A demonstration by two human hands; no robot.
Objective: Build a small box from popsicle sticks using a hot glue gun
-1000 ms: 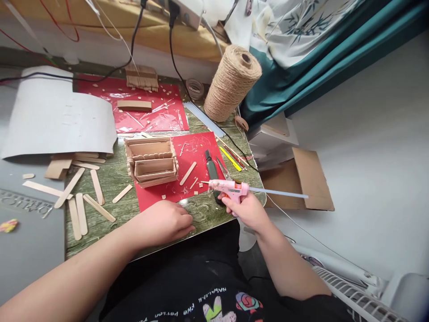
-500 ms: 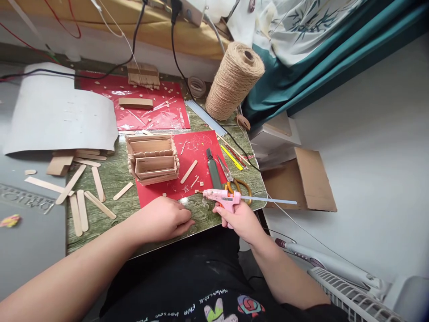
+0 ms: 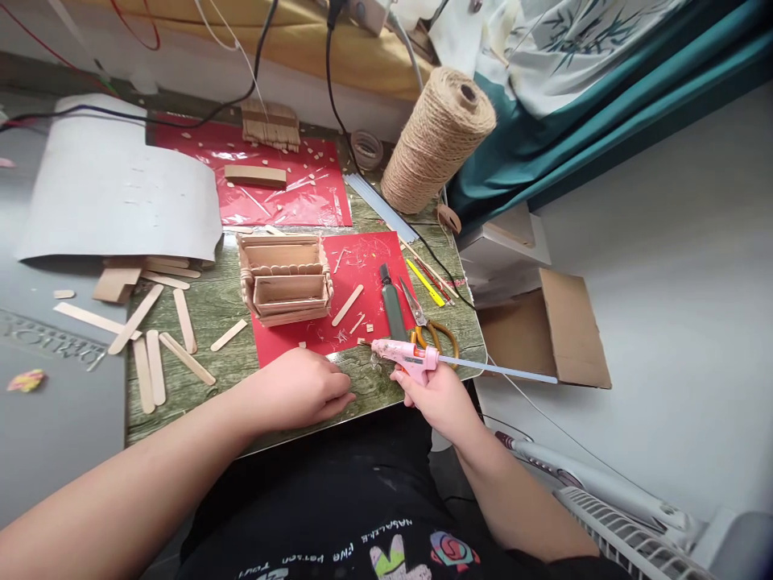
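A pink hot glue gun [image 3: 406, 357] is in my right hand [image 3: 440, 396], its fingers wrapped round the handle. The gun's nozzle points left, and a long translucent glue stick [image 3: 501, 369] juts from its rear. My left hand [image 3: 305, 389] rests on the table's front edge, fingers curled in; nothing shows in it. Beyond the left hand stands a small two-compartment box of craft sticks [image 3: 287, 279], partly on a red sheet [image 3: 368, 258]. A loose craft stick [image 3: 347, 305] and small cut pieces lie on that sheet.
A dark green cutter [image 3: 394, 302] and orange-handled scissors [image 3: 426, 318] lie just beyond the glue gun. At the back stands a twine spool [image 3: 438, 141]. Several craft sticks [image 3: 187, 358] are scattered at left. A black cable [image 3: 338, 105] crosses the table; an open cardboard box [image 3: 573, 330] sits at right.
The camera view has shifted slightly, so the tabletop things appear a little farther right and higher. My right hand still grips the glue gun; my left hand stays curled on the table.
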